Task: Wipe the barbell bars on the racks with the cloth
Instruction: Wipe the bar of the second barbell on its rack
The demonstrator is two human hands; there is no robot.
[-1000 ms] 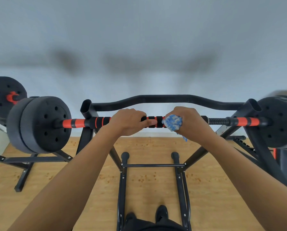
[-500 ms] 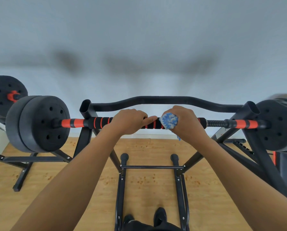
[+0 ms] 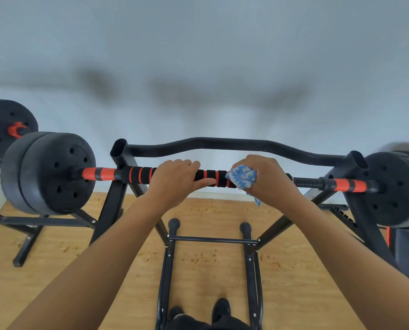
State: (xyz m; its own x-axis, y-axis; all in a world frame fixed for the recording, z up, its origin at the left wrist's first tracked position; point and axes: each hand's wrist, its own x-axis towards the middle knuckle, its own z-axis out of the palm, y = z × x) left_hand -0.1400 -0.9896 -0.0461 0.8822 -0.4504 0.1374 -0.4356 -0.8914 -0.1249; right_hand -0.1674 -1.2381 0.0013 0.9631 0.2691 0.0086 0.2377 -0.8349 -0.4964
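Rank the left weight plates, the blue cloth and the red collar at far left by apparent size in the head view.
1. Left weight plates, by far the largest.
2. Blue cloth, partly hidden inside the right hand.
3. Red collar, smallest; it sits farther away, so its true size is unsure.

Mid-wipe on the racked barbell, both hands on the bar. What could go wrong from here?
1. The right hand holds the cloth bunched, with a tail hanging below; only part may touch the bar, leaving patches unwiped.
2. The left hand covers a stretch of grip that gets skipped unless it shifts.
3. Threaded section to the right might snag the cloth.
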